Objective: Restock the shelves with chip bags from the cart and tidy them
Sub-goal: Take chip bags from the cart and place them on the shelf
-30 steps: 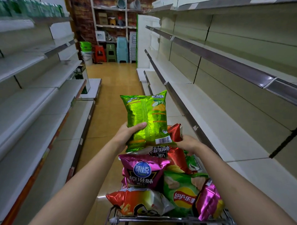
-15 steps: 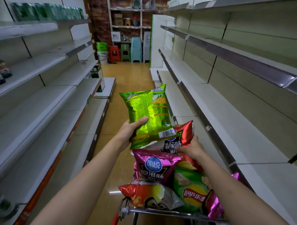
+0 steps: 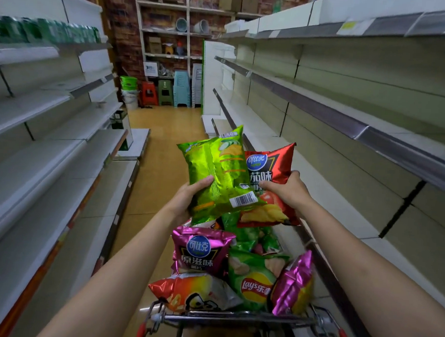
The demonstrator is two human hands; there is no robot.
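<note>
Holding one chip bag in each hand above the cart (image 3: 235, 318), I see slippage as the main risk.

My left hand (image 3: 187, 196) grips the green bag (image 3: 216, 173), my right hand (image 3: 288, 189) pinches the red bag (image 3: 272, 170); both bags are puffy and slick, so either could drop onto the heaped bags just below, or slide off the shelf (image 3: 329, 198) right of my hands.

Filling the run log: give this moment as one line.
left hand: holds green bag | right hand: holds red bag | both above cart | shelves: not yet stocked
</note>
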